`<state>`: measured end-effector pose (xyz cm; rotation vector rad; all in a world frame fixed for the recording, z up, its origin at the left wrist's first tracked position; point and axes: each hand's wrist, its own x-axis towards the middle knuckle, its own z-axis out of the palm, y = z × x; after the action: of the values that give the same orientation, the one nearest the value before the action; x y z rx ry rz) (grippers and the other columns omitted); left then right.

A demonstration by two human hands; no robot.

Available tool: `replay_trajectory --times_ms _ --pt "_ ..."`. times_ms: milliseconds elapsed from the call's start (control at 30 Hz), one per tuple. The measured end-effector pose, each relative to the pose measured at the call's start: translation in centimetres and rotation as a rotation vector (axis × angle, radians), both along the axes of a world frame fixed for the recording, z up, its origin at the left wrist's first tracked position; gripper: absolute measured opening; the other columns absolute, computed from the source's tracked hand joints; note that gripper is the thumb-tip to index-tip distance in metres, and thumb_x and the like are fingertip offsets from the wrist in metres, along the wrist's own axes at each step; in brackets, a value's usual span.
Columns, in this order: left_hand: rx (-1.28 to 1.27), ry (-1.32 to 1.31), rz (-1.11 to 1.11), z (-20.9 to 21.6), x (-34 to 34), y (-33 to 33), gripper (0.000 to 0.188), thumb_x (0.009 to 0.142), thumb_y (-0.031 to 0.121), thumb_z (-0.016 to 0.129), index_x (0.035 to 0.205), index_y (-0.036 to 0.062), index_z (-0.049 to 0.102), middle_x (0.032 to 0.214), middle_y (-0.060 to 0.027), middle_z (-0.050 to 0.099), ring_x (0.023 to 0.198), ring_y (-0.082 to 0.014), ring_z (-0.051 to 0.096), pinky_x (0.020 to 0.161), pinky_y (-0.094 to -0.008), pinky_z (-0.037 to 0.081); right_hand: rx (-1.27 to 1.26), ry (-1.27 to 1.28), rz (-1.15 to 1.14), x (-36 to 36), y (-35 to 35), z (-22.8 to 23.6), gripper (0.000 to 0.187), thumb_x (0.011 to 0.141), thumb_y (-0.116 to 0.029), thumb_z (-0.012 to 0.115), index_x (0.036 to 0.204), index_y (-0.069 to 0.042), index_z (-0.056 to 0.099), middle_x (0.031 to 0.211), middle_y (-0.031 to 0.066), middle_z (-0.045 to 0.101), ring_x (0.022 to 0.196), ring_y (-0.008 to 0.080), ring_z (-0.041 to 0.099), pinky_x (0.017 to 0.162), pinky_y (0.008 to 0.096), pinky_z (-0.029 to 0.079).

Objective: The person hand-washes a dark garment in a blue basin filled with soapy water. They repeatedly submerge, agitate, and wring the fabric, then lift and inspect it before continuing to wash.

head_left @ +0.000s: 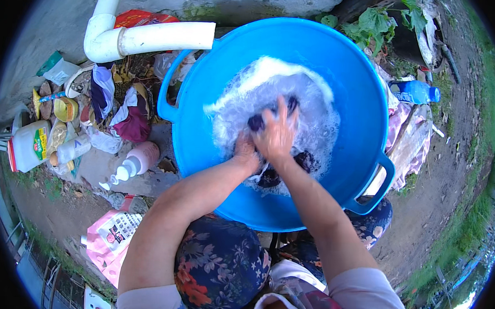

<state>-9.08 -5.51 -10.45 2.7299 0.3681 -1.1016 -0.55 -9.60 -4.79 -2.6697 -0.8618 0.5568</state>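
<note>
A large blue plastic tub (354,93) stands before me, holding foamy, cloudy water (316,122). Dark purple wet cloth (256,122) shows between and around my hands, with more dark folds (305,162) breaking the surface nearer to me. My right hand (277,135) presses on the cloth with its fingers bent around it, slightly smeared by motion. Close against it on the left, my left hand (246,150) reaches into the suds at the same cloth. Foam and my right hand hide its fingers.
A white drainpipe (169,38) ends at the tub's upper left rim. Left of the tub lie a pink pump bottle (141,157), a white jug (29,146) and crumpled clothes (132,117). A pink bag (111,245) sits lower left. Right are a blue bottle (416,92) and pale fabric (419,144).
</note>
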Motion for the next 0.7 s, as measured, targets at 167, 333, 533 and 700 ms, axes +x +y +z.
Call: replay_trajectory --times_ms 167,333,533,700 --pt "-0.236 -0.219 0.303 5.0 2.0 1.3 0.080 0.078 0.022 0.059 0.145 0.0053 0.017 0.151 -0.0200 0.010 0.136 -0.0359 0.020 0.111 -0.0469 0.022 -0.199 0.260 -0.423 8.3 4.0 -0.2 0.037 0.079 -0.032 0.066 0.107 -0.008 0.064 0.098 0.0157 0.064 0.089 0.0275 0.061 0.078 0.0363 0.051" --pt "-0.490 -0.223 0.527 3.7 1.6 1.8 0.061 0.083 0.013 0.049 0.140 0.0043 0.030 0.144 -0.0237 0.027 0.134 -0.0389 0.024 0.111 -0.0443 0.021 0.186 0.261 -0.152 9.5 -6.0 -1.7 0.035 0.089 -0.030 0.055 0.118 -0.012 0.059 0.125 0.0214 0.049 0.114 0.0360 0.048 0.099 0.0483 0.038" --pt "0.852 -0.094 -1.303 2.1 1.1 1.3 0.061 0.087 0.034 0.047 0.140 0.0077 0.033 0.144 -0.0149 0.031 0.133 -0.0303 0.029 0.109 -0.0463 0.025 -0.008 0.054 0.111 -1.7 -3.9 3.1 0.060 0.068 -0.048 0.075 0.122 -0.029 0.057 0.144 0.0242 0.024 0.131 0.0529 0.017 0.102 0.0632 0.029" --pt "-0.198 -0.252 0.229 2.0 0.3 0.9 0.079 0.081 0.033 0.060 0.144 0.0043 0.022 0.150 -0.0137 0.018 0.138 -0.0365 0.018 0.112 -0.0482 0.018 -0.049 0.072 -0.147 3.8 1.4 -0.9 0.052 0.067 -0.040 0.075 0.110 -0.015 0.061 0.127 0.0168 0.048 0.119 0.0416 0.041 0.102 0.0558 0.030"
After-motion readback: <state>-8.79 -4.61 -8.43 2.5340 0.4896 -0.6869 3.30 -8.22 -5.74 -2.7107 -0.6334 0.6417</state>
